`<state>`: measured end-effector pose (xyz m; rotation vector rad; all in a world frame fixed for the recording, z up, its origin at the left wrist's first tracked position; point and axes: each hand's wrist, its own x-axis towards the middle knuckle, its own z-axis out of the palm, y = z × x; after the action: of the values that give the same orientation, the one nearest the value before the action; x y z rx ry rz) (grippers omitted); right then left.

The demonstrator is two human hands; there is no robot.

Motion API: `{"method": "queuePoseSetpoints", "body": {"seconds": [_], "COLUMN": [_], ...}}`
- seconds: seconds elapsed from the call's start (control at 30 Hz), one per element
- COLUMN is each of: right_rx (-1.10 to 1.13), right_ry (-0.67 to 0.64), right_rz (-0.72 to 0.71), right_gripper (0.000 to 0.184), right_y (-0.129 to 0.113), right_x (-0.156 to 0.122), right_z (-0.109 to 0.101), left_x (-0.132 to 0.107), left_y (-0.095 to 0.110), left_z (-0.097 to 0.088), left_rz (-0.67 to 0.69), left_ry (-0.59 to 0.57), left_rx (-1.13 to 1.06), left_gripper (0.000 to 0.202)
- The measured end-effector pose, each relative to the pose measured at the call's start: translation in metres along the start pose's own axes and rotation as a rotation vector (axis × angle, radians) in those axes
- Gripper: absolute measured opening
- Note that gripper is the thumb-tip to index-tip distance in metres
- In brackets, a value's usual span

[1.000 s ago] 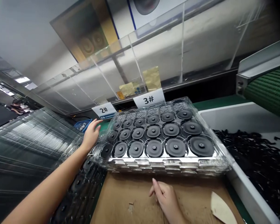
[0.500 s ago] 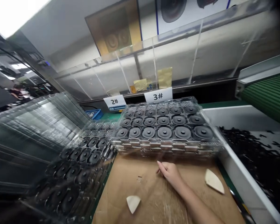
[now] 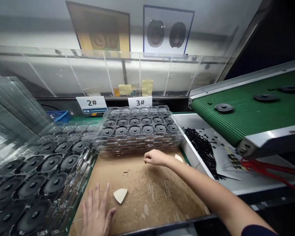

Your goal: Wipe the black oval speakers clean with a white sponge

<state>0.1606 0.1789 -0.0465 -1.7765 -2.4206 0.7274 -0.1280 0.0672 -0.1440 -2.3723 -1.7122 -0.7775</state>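
My left hand lies flat and open on the brown cardboard sheet, its fingers spread, just left of a pale wedge-shaped piece. My right hand reaches across the cardboard with fingers curled, close to the front edge of a stack of clear plastic trays filled with black round speaker cones. Whether it holds anything is hidden. A second pale wedge lies just right of that hand.
More clear trays of black cones sit at the left, with empty clear trays behind. A white bin holds small black bits at right, beside red scissors. A green conveyor belt carries black discs. Labels 2# and 3# stand behind.
The view has swung right and pulled back. My left hand left the tray's corner and now rests on the cardboard. My right hand stays by the tray stack's front edge.
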Motion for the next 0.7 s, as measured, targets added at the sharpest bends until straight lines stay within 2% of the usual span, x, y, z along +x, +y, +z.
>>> {"method": "queuePoseSetpoints", "body": {"seconds": [0.07,0.17,0.3,0.37,0.4,0.43,0.53,0.57,0.63,0.7], "right_rx": [-0.143,-0.350,-0.545,-0.572,-0.566,-0.553,-0.463,-0.427,-0.358,-0.281], "right_ry": [0.016,0.139,0.423,0.572,0.637,0.687,0.790,0.815,0.859,0.921], "right_rz": [0.004,0.068,0.278,0.424,0.491,0.544,0.607,0.595,0.533,0.383], "right_gripper": [0.026,0.027,0.029,0.033,0.031,0.044,0.030,0.028,0.038,0.046], "right_y": [0.000,0.014,0.060,0.089,0.104,0.117,0.150,0.157,0.165,0.161], "right_x": [-0.012,-0.030,-0.063,-0.086,-0.097,-0.108,-0.129,-0.132,-0.132,-0.123], "right_z": [-0.036,-0.104,-0.199,-0.230,-0.239,-0.244,-0.243,-0.242,-0.243,-0.244], "left_x": [-0.008,-0.017,-0.021,-0.021,-0.021,-0.020,-0.017,-0.016,-0.014,-0.014], "left_y": [-0.003,-0.010,-0.018,-0.019,-0.018,-0.015,-0.006,-0.003,0.002,0.008], "left_z": [0.020,0.031,0.030,0.029,0.028,0.027,0.019,0.016,0.010,0.002], "left_rz": [-0.048,-0.114,-0.111,-0.085,-0.089,-0.112,-0.223,-0.247,-0.277,-0.318], "left_ry": [0.007,-0.001,-0.030,-0.050,-0.048,-0.038,-0.007,-0.010,-0.032,-0.057], "left_rx": [-0.065,-0.156,-0.225,-0.242,-0.256,-0.287,-0.428,-0.462,-0.500,-0.529], "left_gripper": [0.062,0.060,0.061,0.060,0.058,0.056,0.049,0.046,0.040,0.035]}}
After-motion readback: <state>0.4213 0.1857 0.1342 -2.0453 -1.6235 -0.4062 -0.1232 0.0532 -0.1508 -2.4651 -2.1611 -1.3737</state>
